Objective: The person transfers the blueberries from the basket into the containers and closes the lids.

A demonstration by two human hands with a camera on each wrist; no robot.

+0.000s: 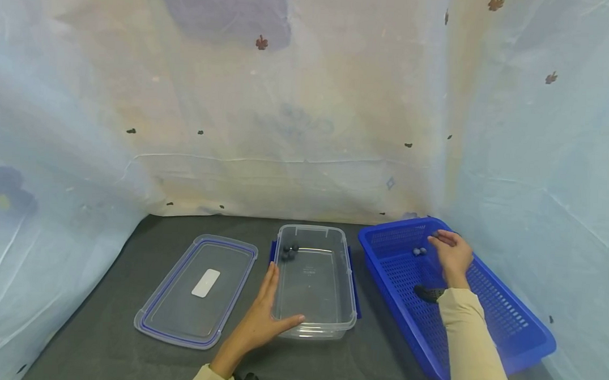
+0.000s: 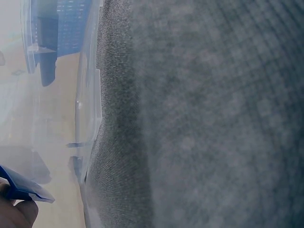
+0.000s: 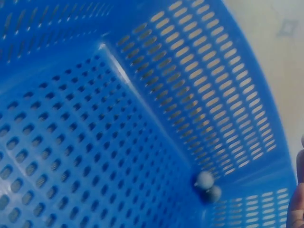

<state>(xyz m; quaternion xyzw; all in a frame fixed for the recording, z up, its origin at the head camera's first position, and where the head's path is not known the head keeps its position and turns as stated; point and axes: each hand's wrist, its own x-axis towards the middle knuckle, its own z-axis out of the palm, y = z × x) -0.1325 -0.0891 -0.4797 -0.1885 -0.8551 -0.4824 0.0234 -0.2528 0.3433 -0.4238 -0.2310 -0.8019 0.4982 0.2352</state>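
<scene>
A clear plastic container (image 1: pixel 312 292) with blue side latches stands lidless at the middle. Several dark blueberries (image 1: pixel 289 253) lie at its far left corner. My left hand (image 1: pixel 260 321) rests against its left side, fingers straight and thumb over the near rim; fingertips (image 2: pixel 21 213) touch a blue latch (image 2: pixel 23 187) in the left wrist view. Over the far end of the blue basket (image 1: pixel 407 296), my right hand (image 1: pixel 453 258) pinches a small dark blueberry (image 1: pixel 435 234). Below it, two blueberries (image 3: pixel 207 186) sit in the basket's corner, also visible in the head view.
Left of the container lies its clear lid (image 1: pixel 176 315) with a blue seal and a white label. A dark strap (image 1: pixel 427 293) shows at my right wrist, above the basket floor. Patterned sheeting (image 1: pixel 307 128) hangs behind and beside the grey tabletop (image 1: pixel 127 273).
</scene>
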